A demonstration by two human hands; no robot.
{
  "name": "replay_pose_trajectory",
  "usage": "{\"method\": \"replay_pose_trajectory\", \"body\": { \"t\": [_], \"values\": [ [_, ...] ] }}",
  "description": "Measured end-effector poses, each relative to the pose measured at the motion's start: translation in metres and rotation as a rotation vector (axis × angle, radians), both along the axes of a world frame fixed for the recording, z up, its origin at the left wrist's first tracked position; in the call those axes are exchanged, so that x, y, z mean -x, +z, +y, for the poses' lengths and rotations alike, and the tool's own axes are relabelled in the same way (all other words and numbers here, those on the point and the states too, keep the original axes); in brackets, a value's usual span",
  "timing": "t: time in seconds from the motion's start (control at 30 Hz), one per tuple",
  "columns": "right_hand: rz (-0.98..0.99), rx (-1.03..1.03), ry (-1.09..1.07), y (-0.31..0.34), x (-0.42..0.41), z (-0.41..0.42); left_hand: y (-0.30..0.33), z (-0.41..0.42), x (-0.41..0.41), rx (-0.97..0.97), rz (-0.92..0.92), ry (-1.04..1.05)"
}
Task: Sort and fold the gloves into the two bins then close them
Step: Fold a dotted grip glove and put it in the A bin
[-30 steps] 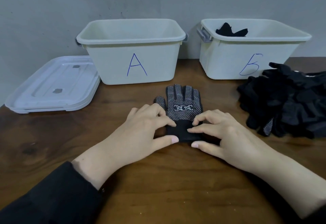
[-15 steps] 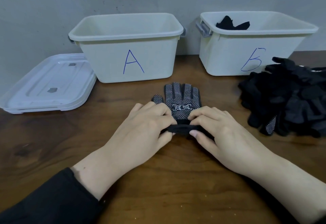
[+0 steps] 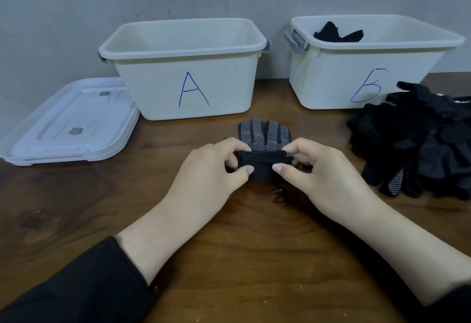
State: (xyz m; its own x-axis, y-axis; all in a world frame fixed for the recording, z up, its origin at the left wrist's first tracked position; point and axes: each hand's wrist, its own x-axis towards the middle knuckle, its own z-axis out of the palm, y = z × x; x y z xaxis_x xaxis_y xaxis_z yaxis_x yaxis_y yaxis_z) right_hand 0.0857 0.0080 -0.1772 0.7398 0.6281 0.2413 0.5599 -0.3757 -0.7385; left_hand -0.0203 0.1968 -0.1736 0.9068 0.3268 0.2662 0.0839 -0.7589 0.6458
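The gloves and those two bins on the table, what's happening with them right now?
A person is folding a dotted black glove on the wooden table. The left hand and right hand pinch its cuff end and lift it toward the fingers. Bin A shows nothing inside from here; bin B has some black fabric in it. A pile of black gloves waits on the right, and the lids lie on the left.

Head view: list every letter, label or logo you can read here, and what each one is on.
"A": blue handwritten letter on the front of the left bin.
"B": blue handwritten letter, loosely drawn, on the front of the right bin.
Dotted glove: no print shows; both hands fold its cuff over the palm.
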Motion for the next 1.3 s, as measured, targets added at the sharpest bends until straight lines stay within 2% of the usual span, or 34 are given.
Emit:
{"method": "replay_pose_trajectory", "body": {
  "t": [0.07, 0.17, 0.3, 0.4, 0.47, 0.57, 0.73, 0.97, 1.2, 1.3],
  "values": [
    [-0.013, -0.001, -0.040, -0.005, 0.000, 0.002, -0.001, -0.001, 0.000, -0.051, 0.012, -0.001],
    [-0.143, 0.017, -0.051, -0.009, 0.002, 0.003, 0.000, -0.001, -0.001, -0.255, -0.013, -0.006],
    [-0.551, 0.147, -0.012, -0.009, -0.001, 0.004, 0.002, -0.001, -0.004, -0.483, -0.078, -0.038],
    [-0.722, 0.180, 0.112, -0.012, -0.006, 0.005, -0.005, -0.001, -0.006, -0.706, -0.122, -0.154],
    [-0.693, 0.222, 0.181, -0.012, -0.010, 0.002, -0.007, 0.001, -0.003, -0.748, -0.075, -0.210],
    [-0.531, 0.305, 0.254, -0.008, -0.019, -0.006, -0.004, 0.007, 0.003, -0.697, 0.034, -0.243],
    [-0.398, 0.280, 0.251, -0.007, -0.025, -0.009, -0.001, 0.010, 0.005, -0.650, 0.152, -0.239],
    [-0.437, 0.217, 0.192, -0.008, -0.023, -0.003, -0.004, 0.010, 0.000, -0.618, 0.106, -0.209],
    [-0.378, 0.221, 0.177, 0.006, -0.013, -0.007, 0.005, 0.010, 0.001, -0.553, 0.029, -0.168],
    [-0.293, 0.251, 0.210, 0.014, -0.009, -0.013, 0.006, 0.008, 0.006, -0.496, -0.011, -0.155]
  ]
}}
